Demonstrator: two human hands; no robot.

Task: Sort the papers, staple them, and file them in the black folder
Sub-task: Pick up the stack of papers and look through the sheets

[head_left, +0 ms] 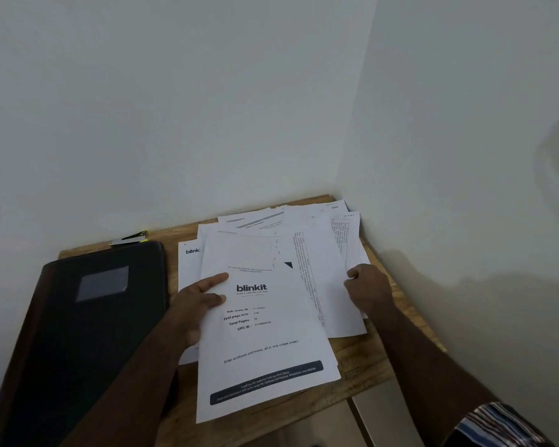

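Papers [291, 240]: a loose, fanned pile of white printed sheets on the right half of a small wooden table [368, 359] set into a corner of two white walls. Sheets overlap at differing angles; several at the back right carry tables of small print, too small to read.

Head view, only view. The top sheet [265, 343] is a cover page printed "blinkit", with lines for sub-order ID, OTP, total pages and UPC ID, and a dark band near its lower edge. Its near corner overhangs the table's front edge. Handwritten digits run down near its upper right.

Left hand [197, 304] holds the top sheet at its left edge, thumb lying on the printed face, the other fingers mostly hidden under the paper. Right hand [367, 290] rests on the right side of the pile, fingers curled onto the sheets; whether it pinches one cannot be told. A striped sleeve [501, 424] shows at the right arm.

Black folder [88, 324]: closed, flat on the table's left half, just beside the pile, a clear label pocket on its cover. Stapler [130, 238]: metal with yellow, behind the folder against the wall.
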